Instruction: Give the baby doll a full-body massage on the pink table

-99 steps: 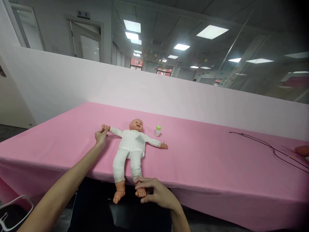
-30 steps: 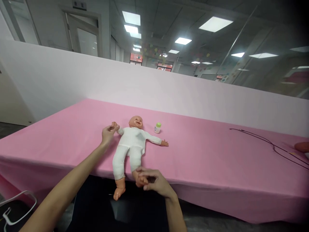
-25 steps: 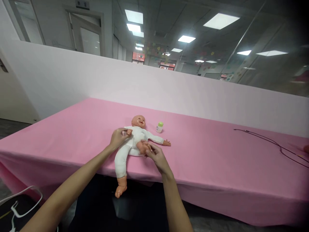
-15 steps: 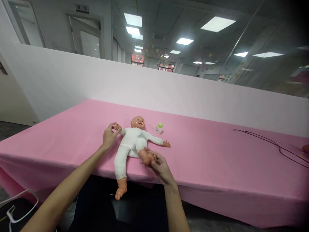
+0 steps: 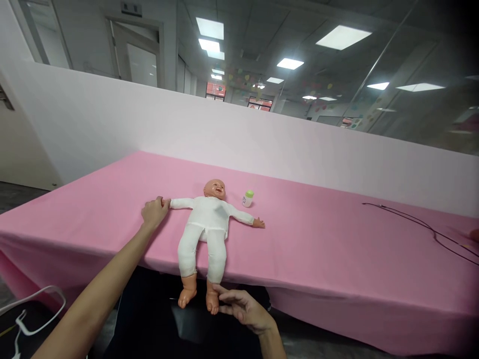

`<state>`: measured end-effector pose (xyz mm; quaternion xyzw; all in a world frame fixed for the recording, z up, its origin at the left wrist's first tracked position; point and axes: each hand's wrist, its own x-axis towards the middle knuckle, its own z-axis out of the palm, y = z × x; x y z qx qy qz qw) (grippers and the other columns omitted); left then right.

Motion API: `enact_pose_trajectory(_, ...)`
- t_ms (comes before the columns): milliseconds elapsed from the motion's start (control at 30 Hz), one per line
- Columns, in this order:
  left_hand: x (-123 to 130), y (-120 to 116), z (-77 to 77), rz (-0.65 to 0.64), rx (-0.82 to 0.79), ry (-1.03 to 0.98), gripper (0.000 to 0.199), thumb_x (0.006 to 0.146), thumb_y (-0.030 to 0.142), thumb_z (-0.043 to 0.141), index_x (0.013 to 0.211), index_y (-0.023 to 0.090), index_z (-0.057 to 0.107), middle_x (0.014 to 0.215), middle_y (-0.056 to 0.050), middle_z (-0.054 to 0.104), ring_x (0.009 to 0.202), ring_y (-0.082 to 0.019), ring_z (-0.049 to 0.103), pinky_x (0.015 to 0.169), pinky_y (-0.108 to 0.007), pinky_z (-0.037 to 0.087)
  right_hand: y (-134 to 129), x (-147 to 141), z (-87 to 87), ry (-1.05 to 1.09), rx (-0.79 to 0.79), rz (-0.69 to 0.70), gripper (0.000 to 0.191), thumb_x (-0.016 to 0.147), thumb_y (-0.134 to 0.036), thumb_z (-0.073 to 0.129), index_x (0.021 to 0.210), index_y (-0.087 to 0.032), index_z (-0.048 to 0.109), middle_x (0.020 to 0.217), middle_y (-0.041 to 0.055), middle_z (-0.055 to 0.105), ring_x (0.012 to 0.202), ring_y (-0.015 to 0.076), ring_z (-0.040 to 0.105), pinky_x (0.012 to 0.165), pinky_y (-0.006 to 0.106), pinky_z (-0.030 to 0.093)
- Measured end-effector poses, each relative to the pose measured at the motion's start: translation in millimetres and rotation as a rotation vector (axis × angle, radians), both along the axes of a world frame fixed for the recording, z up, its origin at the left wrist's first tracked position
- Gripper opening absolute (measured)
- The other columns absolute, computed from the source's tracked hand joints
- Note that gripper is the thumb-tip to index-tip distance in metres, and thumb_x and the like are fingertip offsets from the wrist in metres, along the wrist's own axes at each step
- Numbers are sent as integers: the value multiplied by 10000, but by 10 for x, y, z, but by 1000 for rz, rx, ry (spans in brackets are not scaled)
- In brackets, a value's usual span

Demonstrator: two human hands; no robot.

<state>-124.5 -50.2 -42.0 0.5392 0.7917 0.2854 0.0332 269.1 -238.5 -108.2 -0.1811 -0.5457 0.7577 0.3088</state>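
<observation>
On the long pink-draped table [image 5: 318, 249], the white-suited plastic baby doll [image 5: 207, 224] now lies on its back with its legs straightened again and its arms spread wide. My left hand [image 5: 155, 212] has moved out along the arm, fingers pinched on the doll's small plastic hand [image 5: 163, 202]. My right hand [image 5: 245, 305] has dropped to the bare plastic foot [image 5: 212, 299] over the table edge, fingers together against it, though I cannot tell if they grip. A small green-capped bottle [image 5: 247, 199] stands just beyond the doll's arm.

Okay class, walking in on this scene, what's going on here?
A person is handling a baby doll lying on its back on a pink-covered table. The left hand holds the doll's outstretched hand, while the right hand touches its foot, which hangs past the table edge. A small green-capped bottle stands near the doll's head.
</observation>
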Motion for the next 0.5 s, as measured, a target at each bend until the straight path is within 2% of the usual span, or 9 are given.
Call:
enact_pose_trajectory(100, -36, 1, 9, 21, -4, 104, 522, 1017, 485, 413, 1216, 119, 728, 1203, -258, 698, 1134, -444, 604, 867, -505, 472, -16, 149, 197, -130, 66, 87, 626, 760, -550, 908, 1306, -285, 753, 1617, 161, 484, 1512, 388, 432, 1202, 590, 366)
enact_pose_trajectory(167, -18, 34, 33, 15, 45, 136, 512, 1006, 449, 461, 1311, 109, 693, 1290, -269, 656, 1192, -447, 576, 912, -514, 466, 25, 251, 402, -185, 99, 85, 604, 781, -546, 893, 1286, -240, 765, 1557, 187, 551, 1433, 391, 538, 1156, 579, 437)
enact_pose_trajectory(200, 18, 64, 56, -10, 89, 127, 516, 1002, 439, 482, 1359, 115, 666, 1327, -264, 640, 1217, -439, 568, 935, -508, 464, 76, 286, 506, -187, 98, 40, 589, 793, -553, 881, 1268, -222, 771, 1495, 196, 610, 1356, 382, 615, 1111, 566, 490)
enact_pose_trajectory(267, 158, 156, 129, -108, 183, 43, 554, 1001, 456, 510, 1444, 135, 599, 1377, -234, 626, 1245, -402, 577, 970, -473, 463, 258, 301, 689, -154, 55, -145, 579, 830, -582, 838, 1264, -207, 761, 1389, 188, 689, 1221, 334, 710, 1059, 523, 548)
enact_pose_trajectory(367, 527, 368, 279, -300, 237, -171, 699, 1000, 573, 509, 1545, 136, 475, 1385, -200, 650, 1225, -353, 629, 972, -416, 474, 713, 162, 857, -98, -91, -499, 528, 932, -569, 738, 1320, -212, 702, 1433, 154, 665, 1276, 252, 681, 1156, 442, 494)
enact_pose_trajectory(433, 826, 529, 364, -395, 201, -251, 830, 982, 643, 506, 1600, 105, 375, 1392, -221, 654, 1239, -362, 641, 972, -410, 471, 1067, -19, 897, -110, -181, -597, 450, 921, -502, 768, 1234, -183, 712, 1343, 154, 714, 1254, 236, 692, 1168, 414, 490)
enact_pose_trajectory(500, 1103, 669, 409, -449, 110, -286, 957, 965, 690, 497, 1643, 62, 251, 1408, -270, 639, 1280, -389, 631, 973, -418, 464, 1386, -234, 904, -130, -221, -586, 393, 909, -491, 774, 1116, -161, 719, 1203, 163, 763, 1171, 249, 728, 1114, 409, 537)
